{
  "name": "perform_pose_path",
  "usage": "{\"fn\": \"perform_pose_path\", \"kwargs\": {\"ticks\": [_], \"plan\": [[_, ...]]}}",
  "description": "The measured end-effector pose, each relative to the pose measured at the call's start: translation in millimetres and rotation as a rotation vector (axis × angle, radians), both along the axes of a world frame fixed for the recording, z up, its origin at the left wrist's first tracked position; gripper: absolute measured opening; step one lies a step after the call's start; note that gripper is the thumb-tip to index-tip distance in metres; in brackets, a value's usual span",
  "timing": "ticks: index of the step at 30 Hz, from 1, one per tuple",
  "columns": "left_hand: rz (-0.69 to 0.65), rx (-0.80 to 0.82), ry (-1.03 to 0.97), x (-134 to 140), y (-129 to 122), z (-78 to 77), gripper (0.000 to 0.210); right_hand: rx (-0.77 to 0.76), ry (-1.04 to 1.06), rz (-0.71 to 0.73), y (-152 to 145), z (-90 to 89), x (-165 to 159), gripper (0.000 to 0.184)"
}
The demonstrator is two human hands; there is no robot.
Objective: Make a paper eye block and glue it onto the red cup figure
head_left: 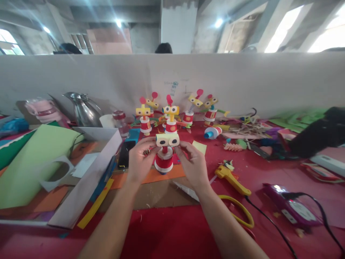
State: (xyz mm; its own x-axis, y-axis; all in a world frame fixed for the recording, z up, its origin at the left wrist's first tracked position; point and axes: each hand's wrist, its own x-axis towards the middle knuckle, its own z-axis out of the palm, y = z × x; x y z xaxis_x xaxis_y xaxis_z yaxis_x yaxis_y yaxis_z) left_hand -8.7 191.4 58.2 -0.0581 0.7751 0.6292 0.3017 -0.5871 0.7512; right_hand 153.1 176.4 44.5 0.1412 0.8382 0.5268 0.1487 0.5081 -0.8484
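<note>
A paper-cup figure [164, 160] stands before me, its red body banded in white. Its head is a pale yellow paper roll [167, 140] with two black-and-white eyes. My left hand [141, 158] pinches the roll's left end between thumb and fingers. At the other end, my right hand [193, 160] is closed on it in the same way. Under the figure lie an orange paper strip [121, 181] and a brown cardboard sheet [151, 196]. Several finished-looking figures [170, 126] with yellow heads and red antennae stand behind it.
To the right are a yellow glue gun [233, 180], scissors with a yellow handle [249, 216] and a purple power strip-like box [293, 207] with black cords. A white box [88, 183] of coloured paper sits left, near a steel jug [84, 111]. A white partition [107, 75] stands behind.
</note>
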Motion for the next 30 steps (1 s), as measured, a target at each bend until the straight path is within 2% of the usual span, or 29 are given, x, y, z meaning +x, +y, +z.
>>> {"fn": "perform_pose_path", "kwargs": {"ticks": [6,18,30], "plan": [[0.037,0.019,0.012,-2.9,3.3,-2.2,0.012,0.009,-0.068,-0.088,1.4,-0.6,-1.5,0.018],[0.162,0.127,0.19,-4.6,2.7,-4.4,0.019,0.038,-0.088,-0.123,2.6,-3.7,-0.3,0.018],[0.177,0.176,0.128,-6.6,0.9,-6.1,0.015,0.036,-0.101,-0.115,-0.1,-1.4,0.3,0.019]]}}
